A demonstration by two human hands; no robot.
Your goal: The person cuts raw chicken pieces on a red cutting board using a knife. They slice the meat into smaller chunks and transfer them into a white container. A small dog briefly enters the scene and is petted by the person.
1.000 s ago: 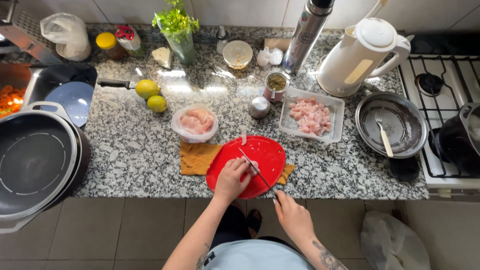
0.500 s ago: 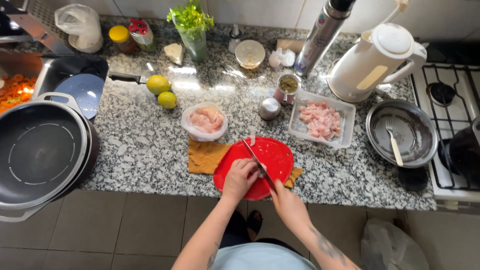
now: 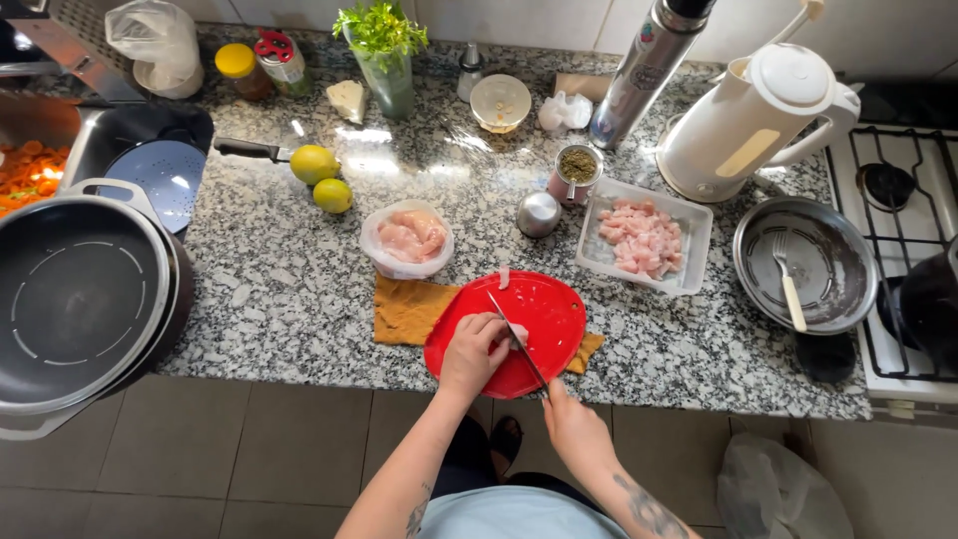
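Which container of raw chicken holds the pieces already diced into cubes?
The rectangular white tray, right of the red cutting board, holds small diced cubes. The round white bowl, left of the board, holds larger uncut pieces.

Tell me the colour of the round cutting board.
Red cutting board, seen in the head view.

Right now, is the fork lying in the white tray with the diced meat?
No. The fork lies in the round metal pan beside the stove, while the white tray holds only diced meat.
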